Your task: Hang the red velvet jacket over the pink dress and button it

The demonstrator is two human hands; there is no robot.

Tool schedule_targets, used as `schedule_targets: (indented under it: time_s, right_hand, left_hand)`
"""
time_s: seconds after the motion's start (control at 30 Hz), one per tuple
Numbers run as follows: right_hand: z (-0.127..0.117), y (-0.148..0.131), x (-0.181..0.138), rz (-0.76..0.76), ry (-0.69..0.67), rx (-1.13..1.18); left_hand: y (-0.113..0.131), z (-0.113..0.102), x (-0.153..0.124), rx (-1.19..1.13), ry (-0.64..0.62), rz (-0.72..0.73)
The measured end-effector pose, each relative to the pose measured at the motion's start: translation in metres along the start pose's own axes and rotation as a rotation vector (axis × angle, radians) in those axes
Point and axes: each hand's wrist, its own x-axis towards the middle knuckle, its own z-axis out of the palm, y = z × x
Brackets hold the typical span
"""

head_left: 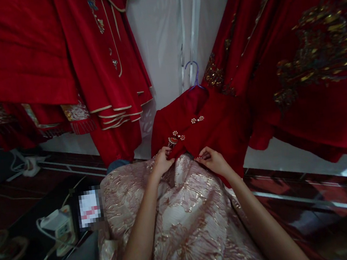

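Observation:
A red jacket [222,136] hangs on a purple hanger [197,78] in front of me, its lower part meeting the pale pink brocade fabric [189,226] with gold pattern over my lap. My left hand [164,162] is closed on the left part of the jacket, fingers just below an ornate brooch [173,141]. Beside the brooch sits a flower-shaped clasp [179,135]; a second flower clasp [197,119] is higher up. With thumb and fingers pinched, my right hand [213,162] holds the jacket's front edge by a small beaded fastening [198,158], partly covered by the fingers.
Red embroidered garments [104,71] hang at the left, and more with gold sequins [324,42] at the right. A power strip [64,229] with cables lies on a dark surface at lower left, near a pixelated patch. White rack bars [304,200] run low at the right.

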Motion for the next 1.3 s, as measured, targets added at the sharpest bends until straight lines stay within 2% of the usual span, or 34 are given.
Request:
schedule_targets:
  time_s: [0.1,0.27,0.43,0.53,0.63,0.67,0.83,0.97,1.13,1.3]
  right_hand:
    - [-0.003,-0.006,-0.004,-0.005,0.022,0.025]
    - [-0.006,-0.019,-0.008,0.031,0.049,0.102]
    - [-0.018,-0.051,-0.011,0.13,-0.133,0.315]
    - [-0.019,-0.063,-0.01,0.129,-0.182,0.34]
    - [-0.01,-0.06,-0.002,0.088,-0.169,0.327]
    - [-0.005,-0.056,0.001,0.073,-0.156,0.328]
    - [0.017,-0.042,0.013,0.099,-0.043,0.346]
    - [0.025,-0.047,0.011,0.133,-0.009,0.392]
    - [0.039,-0.049,0.008,0.114,-0.023,0.568]
    - [0.053,-0.036,0.008,0.06,0.095,0.431]
  left_hand:
    - [0.002,-0.004,-0.003,-0.066,-0.021,-0.066]
    - [0.016,-0.021,-0.006,-0.349,-0.196,-0.081]
    - [0.036,-0.023,-0.008,-0.426,-0.33,-0.103]
    - [0.037,-0.015,-0.002,-0.302,-0.299,-0.153]
    - [0.025,-0.009,0.008,-0.147,-0.153,-0.14]
    - [0.019,-0.008,0.012,-0.125,-0.148,-0.125]
    - [0.002,-0.013,0.022,-0.134,-0.324,-0.162]
    - [0.016,-0.013,0.02,-0.283,-0.447,-0.234]
    - [0.039,-0.015,0.018,-0.506,-0.524,-0.245]
    - [0.043,-0.028,0.019,-0.568,-0.539,-0.249]
